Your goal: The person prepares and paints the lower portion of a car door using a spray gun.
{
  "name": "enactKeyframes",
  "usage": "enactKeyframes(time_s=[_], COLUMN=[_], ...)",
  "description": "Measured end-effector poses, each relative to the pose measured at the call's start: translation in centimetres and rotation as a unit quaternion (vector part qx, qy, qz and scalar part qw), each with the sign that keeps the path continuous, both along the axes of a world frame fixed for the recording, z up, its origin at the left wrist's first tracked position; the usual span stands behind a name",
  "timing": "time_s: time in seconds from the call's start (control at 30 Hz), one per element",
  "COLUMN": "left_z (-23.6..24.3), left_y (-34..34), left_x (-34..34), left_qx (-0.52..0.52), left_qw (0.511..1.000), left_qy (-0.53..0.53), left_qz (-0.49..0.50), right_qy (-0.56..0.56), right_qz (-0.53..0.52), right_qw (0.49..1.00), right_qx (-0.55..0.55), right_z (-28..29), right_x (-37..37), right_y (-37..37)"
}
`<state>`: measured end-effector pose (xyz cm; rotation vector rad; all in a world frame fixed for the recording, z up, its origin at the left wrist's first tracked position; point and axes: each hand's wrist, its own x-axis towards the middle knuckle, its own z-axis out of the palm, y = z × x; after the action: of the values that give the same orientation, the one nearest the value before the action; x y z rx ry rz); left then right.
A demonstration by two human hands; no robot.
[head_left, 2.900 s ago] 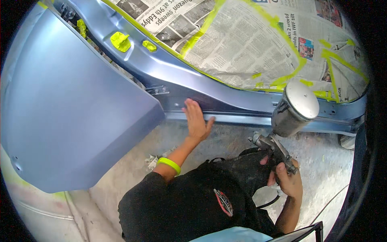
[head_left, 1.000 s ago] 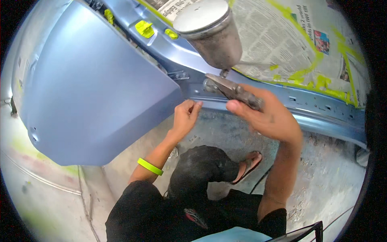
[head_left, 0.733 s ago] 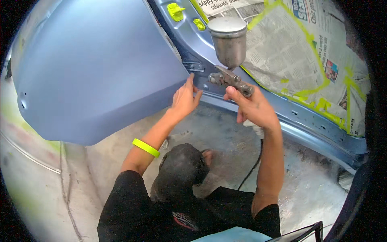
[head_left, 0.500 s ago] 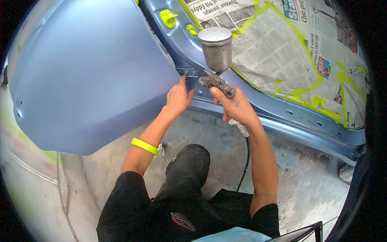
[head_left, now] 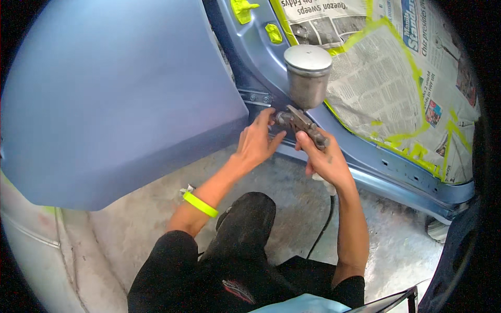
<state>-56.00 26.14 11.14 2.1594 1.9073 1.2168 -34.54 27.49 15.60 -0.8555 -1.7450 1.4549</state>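
Right grip [head_left: 330, 160] holds a spray gun [head_left: 303, 124] near newspaper [head_left: 373, 78] with headlines.

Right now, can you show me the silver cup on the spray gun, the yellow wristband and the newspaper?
Silver cup [head_left: 308, 84]: head view, on its side below the lid.
Yellow wristband [head_left: 201, 204]: head view, middle of the band.
Newspaper [head_left: 373, 83]: head view, printed sheet.

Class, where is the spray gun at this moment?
In the head view, the spray gun is right of centre, held in the right hand, its front end beside the left hand.
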Motion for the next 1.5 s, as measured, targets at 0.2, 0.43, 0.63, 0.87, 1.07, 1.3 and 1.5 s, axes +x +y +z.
enactKeyframes(time_s=[0.2, 0.43, 0.63, 0.87, 1.07, 1.3, 1.5], left_z=[0.1, 1.1, 0.6, 0.2, -0.4, -1.0, -2.0], left_y=[-0.3, 0.3, 0.1, 0.3, 0.2, -0.1, 0.8], left_x=[-1.9, -1.8, -1.2, -2.4, -0.9, 0.7, 1.0], left_qx=[0.047, -0.037, -0.034, -0.017, -0.048, -0.023, 0.044], left_qw=[0.995, 0.996, 0.998, 0.993, 0.996, 0.985, 0.975], left_qy=[0.041, -0.056, -0.028, -0.068, -0.073, -0.171, -0.217], left_qz=[0.079, 0.057, 0.043, 0.099, 0.027, -0.001, -0.023], right_qy=[-0.017, -0.027, 0.006, -0.012, 0.003, 0.010, 0.017], right_qz=[-0.007, -0.001, -0.020, -0.030, -0.044, -0.050, -0.087], right_qw=[0.999, 0.999, 1.000, 0.999, 0.999, 0.999, 0.996], right_qx=[-0.026, -0.019, -0.017, 0.005, 0.012, 0.019, 0.027], right_z=[0.2, 1.5, 2.0, 1.9, 2.1, 2.6, 3.1], right_x=[0.1, -0.6, -0.3, -0.6, -1.2, -1.6, -1.4], right_y=[-0.1, -0.8, -0.9, -0.9, -1.2, -1.8, -1.9])
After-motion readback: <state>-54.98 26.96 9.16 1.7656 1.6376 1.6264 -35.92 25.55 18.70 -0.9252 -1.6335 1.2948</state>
